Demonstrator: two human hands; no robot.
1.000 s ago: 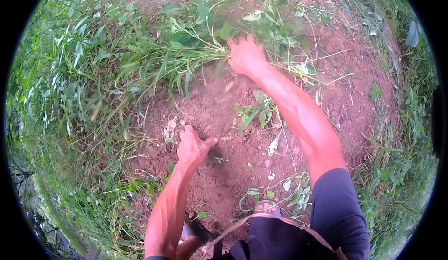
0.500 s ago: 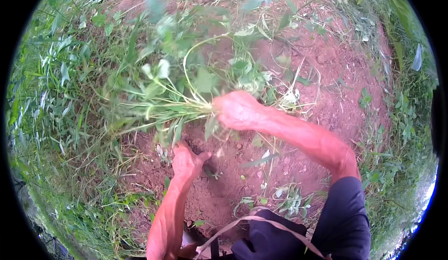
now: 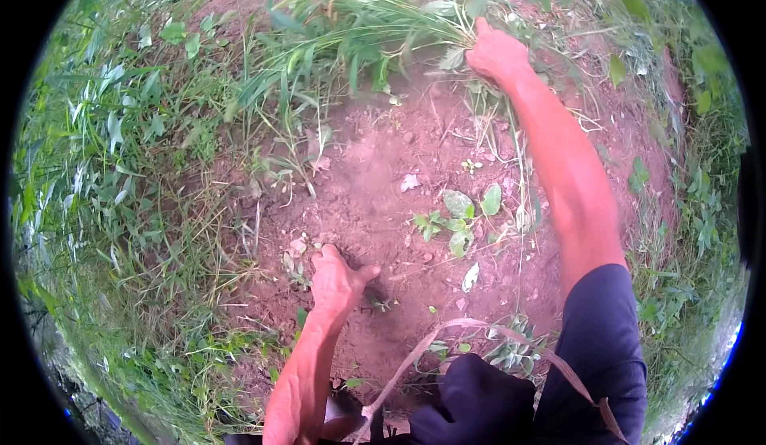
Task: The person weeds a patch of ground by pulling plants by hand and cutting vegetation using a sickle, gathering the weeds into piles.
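A bunch of long green weeds (image 3: 375,18) stretches leftward from my right hand (image 3: 496,52), whose fingers are closed round the stems at the upper right. Lower down, my left hand (image 3: 335,281) rests on the reddish soil (image 3: 375,197), thumb stretched out to the right and its other fingertips at the ground. Nothing shows between the thumb and fingers of that hand. A small broad-leaved plant (image 3: 459,220) grows from the soil to the right of it.
Dense grass and weeds (image 3: 120,174) cover the left side, and more greenery (image 3: 698,229) lines the right edge. A pale strap (image 3: 471,323) loops across dark clothing (image 3: 479,397) at the bottom. Loose leaves (image 3: 471,277) lie on the soil.
My right hand came down toward the left hand with the weeds, then moved up and right with them. My left hand has stayed near the same patch of soil.
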